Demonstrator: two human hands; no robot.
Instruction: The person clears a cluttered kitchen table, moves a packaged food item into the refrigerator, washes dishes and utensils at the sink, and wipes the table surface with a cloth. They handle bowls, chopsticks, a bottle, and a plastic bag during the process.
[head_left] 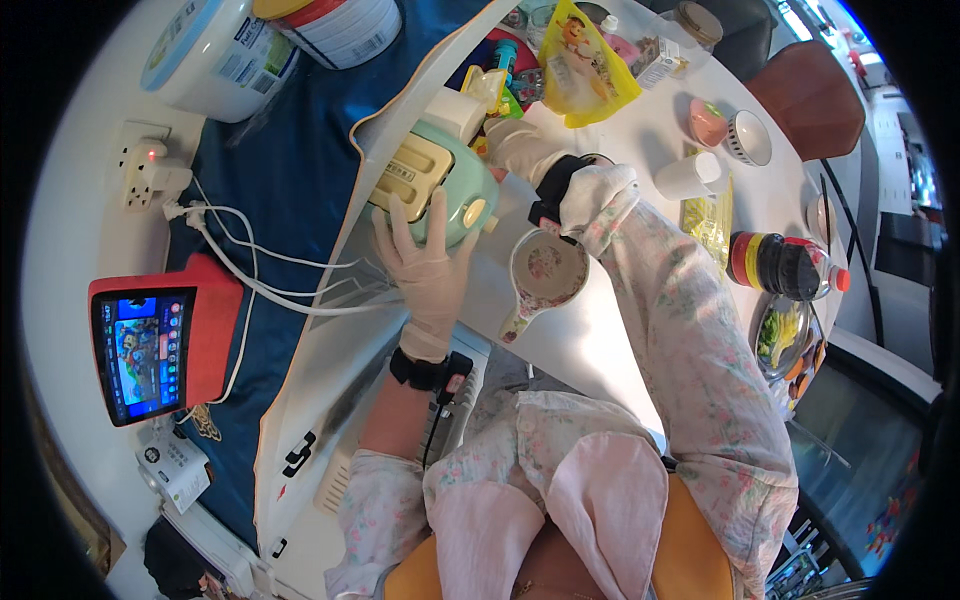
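toaster (448, 172): handling underway, apparently unfinished; left hand (430, 285), spread against its near side; right hand (522, 152), just beyond it, grip cannot be told.

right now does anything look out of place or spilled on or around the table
No spill or damage shows. The untidy bit is the loose white cords: they trail from beside the wall outlet across the blue cloth toward the toaster, close to the left hand, and might snag.

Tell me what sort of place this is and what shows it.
Likely a home dining area: there is a white table, a pale green toaster and a floral bowl with a handle.
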